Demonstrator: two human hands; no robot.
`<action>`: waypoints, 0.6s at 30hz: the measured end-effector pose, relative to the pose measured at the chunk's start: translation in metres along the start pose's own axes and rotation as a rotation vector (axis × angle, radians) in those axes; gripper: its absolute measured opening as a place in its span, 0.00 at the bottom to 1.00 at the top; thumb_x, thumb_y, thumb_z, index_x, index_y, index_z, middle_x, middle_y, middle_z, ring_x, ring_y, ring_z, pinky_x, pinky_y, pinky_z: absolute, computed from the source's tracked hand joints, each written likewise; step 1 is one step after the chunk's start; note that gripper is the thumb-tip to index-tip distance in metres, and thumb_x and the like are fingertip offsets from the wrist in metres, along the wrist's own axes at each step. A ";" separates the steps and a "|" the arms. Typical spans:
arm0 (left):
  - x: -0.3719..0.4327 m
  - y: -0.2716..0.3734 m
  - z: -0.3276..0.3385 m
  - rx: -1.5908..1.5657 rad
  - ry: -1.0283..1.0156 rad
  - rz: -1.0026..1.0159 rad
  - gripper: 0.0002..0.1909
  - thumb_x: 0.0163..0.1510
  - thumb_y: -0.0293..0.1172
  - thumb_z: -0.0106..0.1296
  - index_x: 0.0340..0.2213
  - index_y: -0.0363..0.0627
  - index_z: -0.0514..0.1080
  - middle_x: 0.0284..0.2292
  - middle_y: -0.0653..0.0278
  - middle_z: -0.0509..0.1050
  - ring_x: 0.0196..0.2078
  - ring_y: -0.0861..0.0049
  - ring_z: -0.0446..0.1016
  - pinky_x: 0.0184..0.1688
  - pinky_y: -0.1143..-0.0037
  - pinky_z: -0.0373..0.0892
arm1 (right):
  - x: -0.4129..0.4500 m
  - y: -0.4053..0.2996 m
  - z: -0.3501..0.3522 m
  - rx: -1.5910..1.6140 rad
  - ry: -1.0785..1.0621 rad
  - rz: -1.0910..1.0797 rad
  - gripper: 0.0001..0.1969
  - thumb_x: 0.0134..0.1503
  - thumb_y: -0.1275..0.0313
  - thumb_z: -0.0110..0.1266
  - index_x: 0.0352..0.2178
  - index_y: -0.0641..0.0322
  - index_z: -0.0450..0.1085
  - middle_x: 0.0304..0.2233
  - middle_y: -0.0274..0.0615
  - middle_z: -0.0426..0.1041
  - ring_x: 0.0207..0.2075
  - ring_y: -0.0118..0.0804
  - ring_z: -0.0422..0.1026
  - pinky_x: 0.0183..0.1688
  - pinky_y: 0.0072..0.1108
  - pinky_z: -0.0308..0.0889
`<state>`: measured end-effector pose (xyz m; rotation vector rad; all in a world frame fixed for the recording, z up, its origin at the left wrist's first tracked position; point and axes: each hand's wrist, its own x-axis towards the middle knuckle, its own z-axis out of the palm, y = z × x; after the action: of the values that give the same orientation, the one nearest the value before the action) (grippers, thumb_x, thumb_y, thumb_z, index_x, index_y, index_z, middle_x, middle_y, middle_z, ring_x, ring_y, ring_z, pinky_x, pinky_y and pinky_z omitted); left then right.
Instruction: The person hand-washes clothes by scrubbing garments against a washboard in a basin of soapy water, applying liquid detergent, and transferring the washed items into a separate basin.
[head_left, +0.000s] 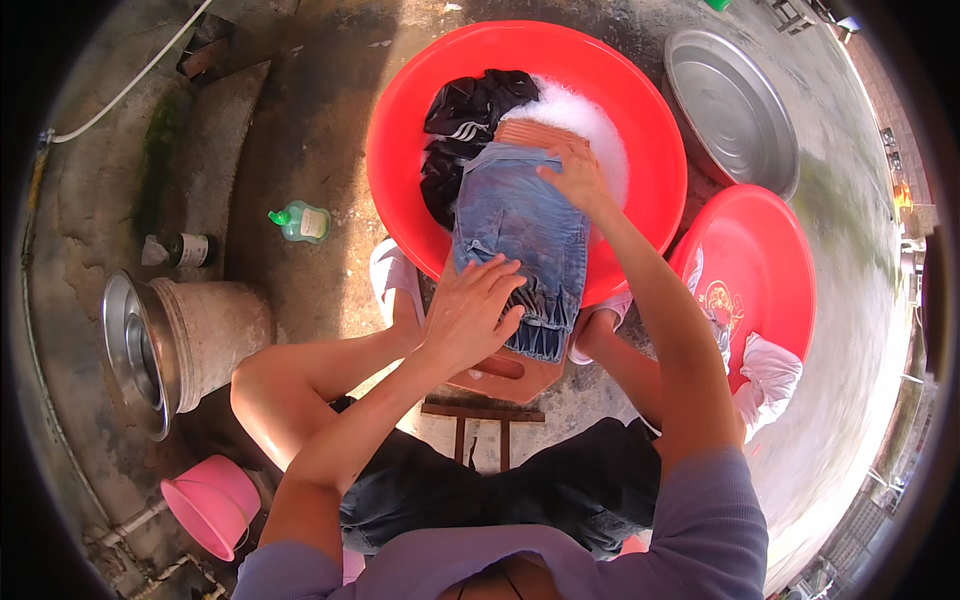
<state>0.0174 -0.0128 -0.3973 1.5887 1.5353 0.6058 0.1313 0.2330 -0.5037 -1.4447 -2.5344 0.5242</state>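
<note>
Wet blue denim shorts or trousers (525, 214) with an elastic-gathered hem lie along a brown washboard (502, 384). The washboard slants out of a large red plastic basin (645, 217), its ridged far end beside white suds (577, 109). My left hand (476, 311) rests flat on the denim near the gathered hem, fingers spread. Over the far edge of the denim, by the ridges, lies my right hand (577, 176), its thumb apart from the fingers. Black clothing (480, 105) with white stripes is bunched on the basin's left side.
To the right are a metal basin (731, 112) and a smaller red basin (772, 262) with white cloth (772, 375) over its rim. On the left stand a green bottle (304, 223), a dark bottle (191, 250), a bucket (225, 337) topped by metal bowls (124, 322), and a pink bucket (217, 499).
</note>
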 end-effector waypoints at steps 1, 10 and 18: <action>0.015 -0.010 0.001 0.476 0.093 0.162 0.20 0.52 0.40 0.42 0.46 0.45 0.63 0.52 0.63 0.58 0.57 0.65 0.53 0.54 0.60 0.52 | 0.017 -0.003 0.009 -0.003 -0.014 0.003 0.20 0.45 0.55 0.52 0.38 0.53 0.66 0.43 0.46 0.63 0.51 0.45 0.57 0.50 0.36 0.55; -0.001 -0.031 0.033 0.337 -0.178 0.123 0.33 0.40 0.48 0.53 0.50 0.65 0.58 0.57 0.63 0.48 0.59 0.58 0.43 0.53 0.46 0.39 | -0.040 -0.015 0.002 0.074 -0.272 -0.181 0.18 0.46 0.58 0.52 0.33 0.56 0.61 0.25 0.45 0.72 0.27 0.50 0.71 0.29 0.33 0.66; 0.009 -0.022 0.039 0.220 -0.160 0.152 0.33 0.40 0.47 0.54 0.50 0.65 0.59 0.56 0.63 0.49 0.58 0.62 0.46 0.54 0.48 0.38 | 0.024 0.046 0.039 -0.296 -0.030 -0.166 0.15 0.48 0.55 0.48 0.23 0.56 0.66 0.15 0.45 0.70 0.18 0.45 0.70 0.20 0.32 0.65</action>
<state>0.0375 -0.0147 -0.4383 1.8857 1.4083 0.3901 0.1425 0.2668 -0.5580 -1.3010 -2.8173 0.1493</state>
